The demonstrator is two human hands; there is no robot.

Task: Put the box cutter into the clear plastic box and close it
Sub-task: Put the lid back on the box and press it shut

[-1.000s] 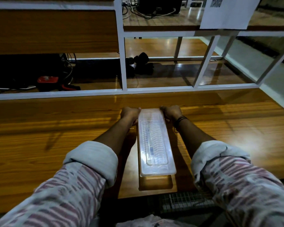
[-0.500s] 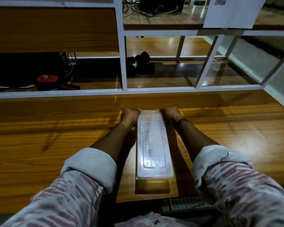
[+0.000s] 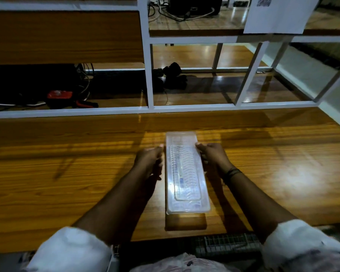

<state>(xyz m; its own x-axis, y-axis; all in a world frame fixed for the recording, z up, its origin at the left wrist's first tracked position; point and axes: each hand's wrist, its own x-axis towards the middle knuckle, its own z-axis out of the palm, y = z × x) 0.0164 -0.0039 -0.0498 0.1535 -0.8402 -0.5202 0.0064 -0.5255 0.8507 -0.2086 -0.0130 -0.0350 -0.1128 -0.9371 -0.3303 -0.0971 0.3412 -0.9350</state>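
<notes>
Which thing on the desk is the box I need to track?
Start at the wooden desk below the white frame. Between the left hand and right hand lies the box, long, lying front to back. It is the only clear, ribbed-lidded thing there, with a slim cutter faintly visible inside.

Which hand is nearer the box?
Right. The right hand has its fingertips on the box at its right edge. The left hand sits just off the left edge, a thin gap showing.
</notes>
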